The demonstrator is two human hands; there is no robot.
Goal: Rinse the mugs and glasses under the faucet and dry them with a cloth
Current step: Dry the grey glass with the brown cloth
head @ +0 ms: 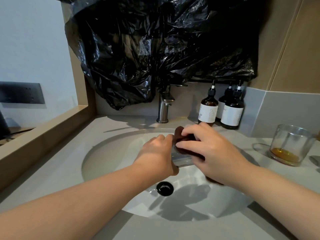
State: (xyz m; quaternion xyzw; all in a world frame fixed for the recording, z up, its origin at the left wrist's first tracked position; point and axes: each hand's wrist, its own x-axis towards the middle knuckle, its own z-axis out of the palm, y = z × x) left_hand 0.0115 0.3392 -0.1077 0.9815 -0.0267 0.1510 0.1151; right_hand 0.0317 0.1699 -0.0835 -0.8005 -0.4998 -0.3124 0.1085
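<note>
In the grey desk (52,172) a wide sink basin (110,153) is set, and above its open middle, well apart from the rim, a clear glass (182,160) is gripped by the left hand (155,155) while a brown cloth (179,133) is clutched against its mouth by the curled fingers (190,130) of the right hand (214,153).

Bare along every visible stretch: left forearm (78,205) and left hand (155,153) from lower left of the frame, right forearm (277,187) and right hand (213,153) from lower right.
</note>
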